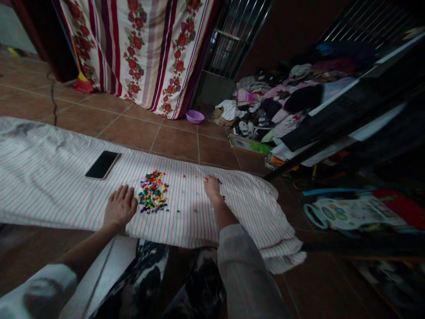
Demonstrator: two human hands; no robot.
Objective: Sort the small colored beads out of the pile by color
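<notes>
A pile of small multicoloured bricks or beads (pixel 153 192) lies on a striped cloth (pixel 186 232); the exact kind is too small to tell. My left hand (pixel 121 204) rests flat on the cloth just left of the pile, its fingers stretched out and holding nothing visible. To the right of the pile, my right hand (pixel 211 186) is closed, fingertips pressed together near the cloth. Whatever those fingers may hold is hidden. Several single pieces, among them a red piece (pixel 184 176) and a blue piece (pixel 196 193), are spread between the pile and my right hand. Dark pieces (pixel 219 181) show just beyond it.
A phone (pixel 102 165) lies on the cloth to the left. Beyond stand a purple basin (pixel 195 116), a floral curtain (pixel 149 53) and a broom (pixel 83 84) on the tiled floor. Heaped clothes (pixel 279 97) and a dark frame (pixel 299 155) are at the right.
</notes>
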